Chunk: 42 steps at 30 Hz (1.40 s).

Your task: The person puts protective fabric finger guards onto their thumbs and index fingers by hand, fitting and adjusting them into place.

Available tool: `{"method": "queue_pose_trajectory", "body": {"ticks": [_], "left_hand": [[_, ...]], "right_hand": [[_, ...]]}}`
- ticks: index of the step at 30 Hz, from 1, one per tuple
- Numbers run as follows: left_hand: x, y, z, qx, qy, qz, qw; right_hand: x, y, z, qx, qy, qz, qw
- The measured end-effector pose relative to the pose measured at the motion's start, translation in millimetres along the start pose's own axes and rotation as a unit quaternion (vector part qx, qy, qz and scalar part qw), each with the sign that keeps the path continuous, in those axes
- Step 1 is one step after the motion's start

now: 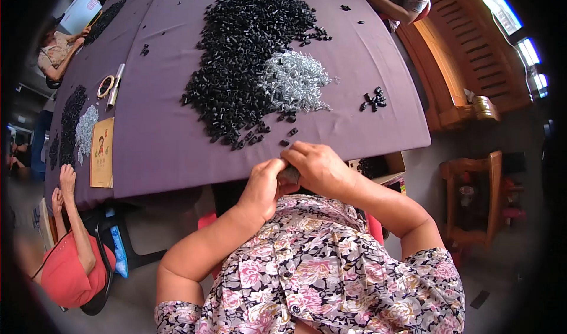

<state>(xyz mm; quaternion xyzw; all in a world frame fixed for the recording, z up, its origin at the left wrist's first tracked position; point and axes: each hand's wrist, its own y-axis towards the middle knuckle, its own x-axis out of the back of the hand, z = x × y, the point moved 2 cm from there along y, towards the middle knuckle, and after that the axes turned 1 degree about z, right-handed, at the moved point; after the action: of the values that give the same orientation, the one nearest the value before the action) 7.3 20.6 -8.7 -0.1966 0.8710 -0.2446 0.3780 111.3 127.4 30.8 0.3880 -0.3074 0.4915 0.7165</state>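
Note:
Both my hands meet at the table's front edge, close to my body. My left hand [264,183] is closed, its fingers bent around something I cannot make out. Against it, my right hand [322,167] is closed too, thumb and fingers pressed together; a greyish patch shows between the hands. Just beyond my fingertips lie a few loose black pieces [284,142]. Further up is a large heap of small black parts [236,62], with a pile of small shiny silver pieces [295,81] on its right side.
On the purple tablecloth [159,127] lie a yellow booklet [101,154], a tape roll [106,86] and a small black cluster [374,99]. A co-worker in red [77,263] sits at left; others sit at the far side. An open box [378,167] is below the right edge.

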Motion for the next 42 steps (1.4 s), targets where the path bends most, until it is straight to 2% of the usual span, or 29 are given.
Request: {"method": "queue_pose_trajectory", "body": {"ticks": [2, 4, 7, 12, 13, 16, 19, 22, 26, 29, 32, 36, 38, 42], "left_hand": [[0.7, -3.4, 4.7, -0.024, -0.020, 0.010, 0.999], [-3.2, -6.3, 4.3, -0.044, -0.038, 0.020, 0.998], [-10.6, -8.8, 3.9, -0.069, -0.046, 0.012, 0.996], [-12.5, -10.7, 7.0, -0.100, -0.006, 0.010, 0.995], [-16.1, -11.5, 7.6, -0.115, -0.012, -0.014, 0.993], [-8.2, -1.5, 17.2, -0.135, 0.057, -0.004, 0.989], [-3.4, -0.3, 13.1, -0.148, 0.186, 0.041, 0.970], [-11.0, -10.0, -10.4, -0.045, 0.219, 0.121, 0.967], [-9.6, -6.1, -17.4, -0.001, 0.241, 0.125, 0.962], [-7.7, -5.8, -17.1, 0.045, 0.221, 0.144, 0.964], [-4.3, -3.9, -8.1, 0.018, 0.182, 0.128, 0.975], [-5.0, 2.4, -2.1, -0.033, 0.063, 0.115, 0.991], [-11.3, 2.2, -2.4, -0.049, 0.051, 0.089, 0.994], [-7.5, 4.9, 1.8, -0.020, 0.062, 0.042, 0.997]], "right_hand": [[-4.0, -7.1, 0.5, -0.045, 0.048, 0.017, 0.998], [-3.4, -8.4, 5.2, -0.079, 0.092, -0.033, 0.992], [1.9, -6.5, 12.1, -0.116, 0.099, -0.036, 0.988], [-3.1, -6.8, 9.6, -0.092, 0.076, -0.011, 0.993], [-5.0, -6.8, 8.1, -0.085, 0.065, -0.010, 0.994], [-7.0, -9.2, 4.1, -0.068, 0.060, 0.009, 0.996], [-5.6, -13.2, -3.0, -0.053, 0.043, 0.026, 0.997], [0.6, -17.1, 0.5, -0.058, 0.039, 0.038, 0.997], [-0.3, -17.6, 0.7, -0.073, 0.063, 0.037, 0.995], [-7.4, -25.4, -4.5, -0.075, 0.068, 0.024, 0.995], [-7.6, -26.2, -2.0, -0.095, 0.065, 0.020, 0.993], [5.1, -12.9, 3.0, -0.091, 0.075, -0.019, 0.993], [8.1, -9.6, 3.7, -0.083, 0.091, -0.040, 0.992], [3.0, -10.0, 4.7, -0.078, 0.076, -0.030, 0.994]]}}
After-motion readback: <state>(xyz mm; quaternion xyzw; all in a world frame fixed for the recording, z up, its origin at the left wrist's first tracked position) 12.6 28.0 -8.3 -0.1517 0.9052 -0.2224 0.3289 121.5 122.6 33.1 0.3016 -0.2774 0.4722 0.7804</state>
